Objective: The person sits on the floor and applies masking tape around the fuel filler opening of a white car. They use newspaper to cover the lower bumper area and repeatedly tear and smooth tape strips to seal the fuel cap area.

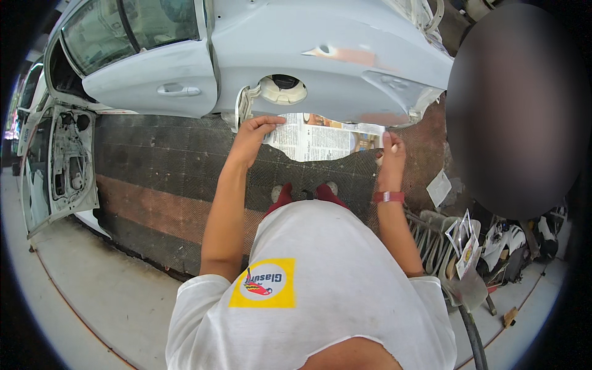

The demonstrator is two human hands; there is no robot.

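Observation:
A torn strip of newspaper (320, 139) is stretched between my hands below the car's open fuel filler recess (283, 94). My left hand (256, 135) pinches the strip's left end, close beside the open fuel flap (245, 103). At the right end, the fingers of my right hand (393, 154) are closed on the paper. Something small and pale shows at those right fingers, too small to make out. Behind the paper is the grey-primed rear side panel (271, 31) of the car. A dark cap sits inside the recess.
The car's rear door (148, 80) is at the upper left, and a detached-looking door shell (61, 160) stands at the far left. Dark matting (166, 148) covers the floor. On the right are a blurred dark oval, a pale sheet (438, 188) and piled parts (505, 246).

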